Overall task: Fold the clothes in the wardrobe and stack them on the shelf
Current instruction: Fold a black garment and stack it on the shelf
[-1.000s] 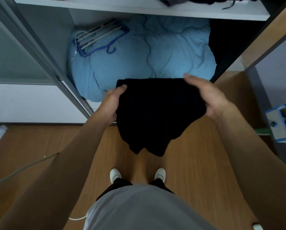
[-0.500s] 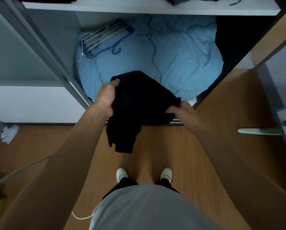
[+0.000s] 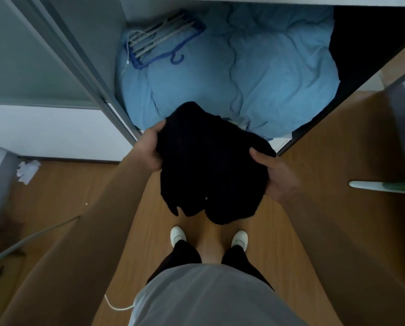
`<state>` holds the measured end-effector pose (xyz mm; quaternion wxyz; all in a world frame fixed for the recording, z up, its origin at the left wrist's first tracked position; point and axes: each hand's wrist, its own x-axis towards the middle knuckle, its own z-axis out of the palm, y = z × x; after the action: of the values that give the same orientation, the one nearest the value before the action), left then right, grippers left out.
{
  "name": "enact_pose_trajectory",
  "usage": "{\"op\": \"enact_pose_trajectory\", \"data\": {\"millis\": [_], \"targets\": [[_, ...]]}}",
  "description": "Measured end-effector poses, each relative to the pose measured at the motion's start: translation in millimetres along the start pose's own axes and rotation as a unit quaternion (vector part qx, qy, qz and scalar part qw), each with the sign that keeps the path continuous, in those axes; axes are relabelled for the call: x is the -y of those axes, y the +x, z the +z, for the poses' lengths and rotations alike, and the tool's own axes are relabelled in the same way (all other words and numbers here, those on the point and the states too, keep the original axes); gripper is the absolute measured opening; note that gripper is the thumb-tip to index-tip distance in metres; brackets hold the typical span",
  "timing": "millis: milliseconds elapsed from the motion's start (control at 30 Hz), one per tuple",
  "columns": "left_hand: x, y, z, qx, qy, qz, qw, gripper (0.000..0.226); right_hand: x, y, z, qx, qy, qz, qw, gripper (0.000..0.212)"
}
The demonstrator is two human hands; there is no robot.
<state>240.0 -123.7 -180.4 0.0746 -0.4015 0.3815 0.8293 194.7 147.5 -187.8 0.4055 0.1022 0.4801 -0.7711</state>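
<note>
A black garment (image 3: 208, 165) hangs bunched and partly folded in front of the open wardrobe, above the wooden floor. My left hand (image 3: 149, 149) grips its left edge, thumb on top of the cloth. My right hand (image 3: 274, 175) holds its right side, thumb over the fabric and fingers hidden beneath. The garment's lower end droops in loose lobes towards my feet. The white shelf edge (image 3: 267, 0) runs along the top of the view.
A light blue duvet (image 3: 255, 74) fills the wardrobe floor, with a blue hanger rack (image 3: 163, 41) lying on it at the back left. Dark clothing (image 3: 366, 38) hangs at the right inside. A grey sliding door frame (image 3: 79, 67) stands left; a green-and-white handle (image 3: 382, 185) juts in from the right.
The garment went from spread wide between both hands to folded over and bunched. My right hand came down and under its right side; both hands now sit lower and closer together.
</note>
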Motion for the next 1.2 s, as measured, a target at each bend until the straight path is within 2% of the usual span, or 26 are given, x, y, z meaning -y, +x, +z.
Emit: {"op": "enact_pose_trajectory", "data": {"millis": [100,167,267,333,400,500,600,700,733,800,833,900,967,1000,1033,1100,1133,1200], "targets": [[22.6,9.0,-23.8,0.058,-0.053,-0.004,0.997,0.045,-7.2,8.2,-1.5,0.012,0.061,0.025,0.998,0.046],[41.2,15.7,-36.3,0.067,-0.055,-0.021,0.996,0.045,-11.4,15.2,-0.5,0.020,0.061,0.042,0.997,0.036],[68.5,22.6,-50.1,0.094,-0.065,-0.067,0.991,0.048,-22.9,27.3,1.8,0.025,0.054,0.062,0.996,0.034],[86.4,25.8,-59.0,0.123,-0.080,-0.096,0.985,0.062,-31.2,33.9,3.0,0.026,0.055,0.068,0.996,0.033],[102.1,30.4,-69.5,0.128,-0.057,-0.100,0.985,0.071,-36.5,38.8,5.4,0.024,0.069,0.067,0.995,0.033],[109.1,31.3,-81.0,0.166,0.003,-0.063,0.984,0.061,-36.9,46.9,10.6,0.018,0.071,0.068,0.995,0.033],[84.3,30.8,-90.2,0.103,0.001,0.013,0.995,0.051,-23.7,61.2,11.9,0.004,0.026,0.094,0.995,0.036],[46.9,33.0,-99.0,-0.026,0.074,0.065,0.995,0.054,-2.3,80.0,14.2,-0.085,-0.149,0.087,0.981,0.035],[35.6,35.4,-101.4,-0.064,0.111,0.080,0.988,0.050,2.5,85.9,16.2,-0.115,-0.239,0.070,0.962,0.027],[17.0,39.4,-104.9,-0.092,0.154,0.114,0.977,0.045,6.6,97.9,22.2,-0.153,-0.384,0.039,0.910,0.015],[9.1,40.2,-106.0,-0.095,0.152,0.123,0.976,0.052,7.1,104.2,25.1,-0.168,-0.424,0.023,0.890,0.020],[-4.5,40.9,-110.6,-0.076,0.122,0.136,0.980,0.065,10.7,112.3,31.8,-0.170,-0.461,-0.011,0.871,0.045],[-18.1,42.2,-118.1,-0.024,0.121,0.153,0.981,0.059,16.7,114.5,39.5,-0.097,-0.485,-0.033,0.868,0.064],[-26.9,41.4,-122.3,0.013,0.132,0.152,0.979,0.059,18.8,113.8,43.6,-0.048,-0.514,-0.033,0.856,0.071],[-37.1,39.3,-125.2,0.054,0.149,0.140,0.977,0.063,20.6,113.7,47.9,-0.009,-0.560,-0.036,0.828,0.078],[-59.4,34.1,-128.9,0.128,0.205,0.098,0.966,0.078,23.0,115.5,57.5,0.019,-0.683,-0.090,0.725,0.077],[-69.7,32.0,-128.3,0.137,0.254,0.092,0.953,0.084,24.8,116.2,65.0,0.003,-0.724,-0.128,0.677,0.072],[-89.1,27.5,-120.5,0.095,0.364,0.129,0.917,0.086,32.3,117.0,84.4,-0.087,-0.758,-0.190,0.618,0.062]]}}
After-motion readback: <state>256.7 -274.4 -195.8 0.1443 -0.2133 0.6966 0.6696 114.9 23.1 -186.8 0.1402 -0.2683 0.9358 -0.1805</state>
